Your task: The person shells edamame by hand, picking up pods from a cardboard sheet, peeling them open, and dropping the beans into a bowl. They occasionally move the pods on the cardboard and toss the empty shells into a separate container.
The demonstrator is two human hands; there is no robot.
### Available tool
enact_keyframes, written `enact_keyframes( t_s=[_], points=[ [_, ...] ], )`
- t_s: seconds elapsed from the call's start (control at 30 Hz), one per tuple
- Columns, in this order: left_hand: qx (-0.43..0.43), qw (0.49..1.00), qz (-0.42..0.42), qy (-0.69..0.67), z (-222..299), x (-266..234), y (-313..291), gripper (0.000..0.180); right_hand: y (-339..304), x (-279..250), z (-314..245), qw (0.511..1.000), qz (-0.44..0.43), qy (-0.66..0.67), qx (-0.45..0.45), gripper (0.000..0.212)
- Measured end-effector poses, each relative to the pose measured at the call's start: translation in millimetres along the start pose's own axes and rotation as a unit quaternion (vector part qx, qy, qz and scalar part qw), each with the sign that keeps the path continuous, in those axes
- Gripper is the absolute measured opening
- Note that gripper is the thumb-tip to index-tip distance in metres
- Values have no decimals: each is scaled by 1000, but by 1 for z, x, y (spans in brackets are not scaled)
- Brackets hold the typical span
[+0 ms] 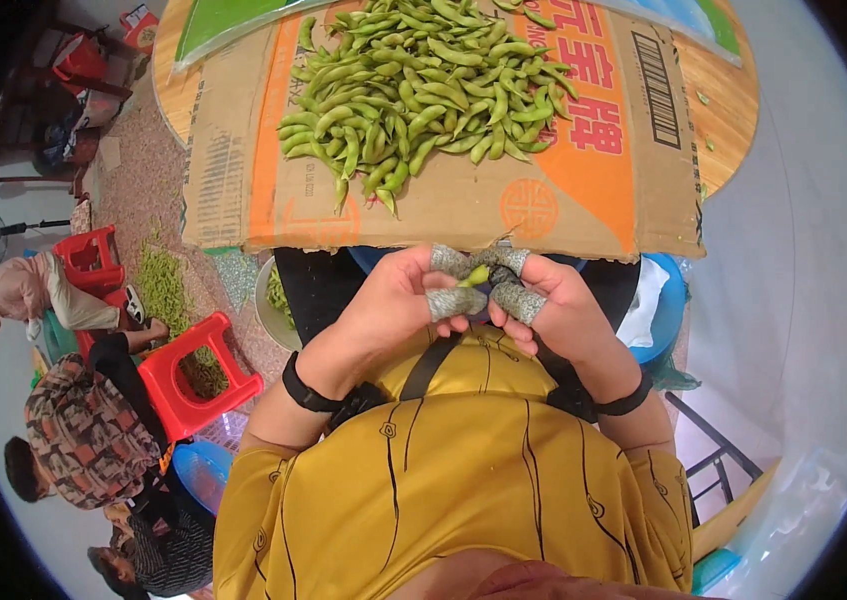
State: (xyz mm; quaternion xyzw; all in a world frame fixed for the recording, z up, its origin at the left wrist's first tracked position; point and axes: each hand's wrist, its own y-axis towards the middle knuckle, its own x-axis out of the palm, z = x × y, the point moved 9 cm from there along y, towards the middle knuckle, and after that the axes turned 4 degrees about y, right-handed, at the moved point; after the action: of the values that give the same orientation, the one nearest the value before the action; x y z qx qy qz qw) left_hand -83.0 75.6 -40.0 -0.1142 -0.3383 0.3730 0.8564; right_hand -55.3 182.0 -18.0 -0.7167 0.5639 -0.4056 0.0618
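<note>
A small green edamame pod [478, 275] sits between my two hands, just in front of the cardboard's near edge. My left hand [393, 300] pinches it between thumb and forefinger. From the other side, my right hand [563, 305] closes its wrapped fingertips on the pod's right end, where something dark partly hides the contact. Grey knitted wraps cover thumb and finger tips on both hands. Beyond them, a heap of edamame pods [423, 95] lies on a flattened cardboard sheet [413, 228].
The cardboard rests on a round wooden table [723, 120]. Below its edge are a pale bowl of pods [275, 305] and a blue tub [671, 320]. At left, several people sit by a red stool [198, 375] and more pods [161, 285] on the floor.
</note>
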Motion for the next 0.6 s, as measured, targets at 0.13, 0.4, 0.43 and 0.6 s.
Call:
enact_keyframes(
  t_s=[0.13,0.4,0.43,0.6],
  points=[
    [170,919,159,318,30,-8,-10,32,-4,2,-5,996,12,-79,-29,35],
    [350,686,180,612,62,33,-29,40,-7,0,-6,990,16,-119,-71,38],
    [370,701,174,584,65,36,-30,41,-7,1,-7,990,8,-114,-82,38],
    [260,876,148,379,52,18,-18,33,-8,-2,-3,991,17,-111,-79,33]
  ],
)
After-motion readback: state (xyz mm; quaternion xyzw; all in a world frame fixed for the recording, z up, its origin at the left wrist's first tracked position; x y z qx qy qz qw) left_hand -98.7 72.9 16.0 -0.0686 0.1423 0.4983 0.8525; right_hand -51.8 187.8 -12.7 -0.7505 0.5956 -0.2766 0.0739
